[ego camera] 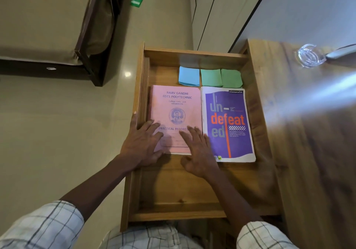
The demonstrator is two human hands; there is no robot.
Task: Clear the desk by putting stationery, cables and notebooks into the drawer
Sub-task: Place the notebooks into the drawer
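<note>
The wooden drawer (174, 189) is pulled out wide. Inside lie a pink practical record book (176, 106) on the left and a purple "Undefeated" notebook (229, 125) on the right, side by side. Behind them sit a blue sticky-note pad (188, 76) and two green pads (221, 78). My left hand (141, 145) rests flat on the pink book's lower left corner, fingers spread, thumb by the drawer's left wall. My right hand (198, 150) lies flat on the book's lower right corner, fingers apart. Neither hand grips anything.
The wooden desk top (312, 133) runs along the right, with a clear glass tumbler (310, 55) and a grey object beside it at the far edge. A bed frame (90, 56) stands at the left across the tiled floor. The drawer's near half is bare wood.
</note>
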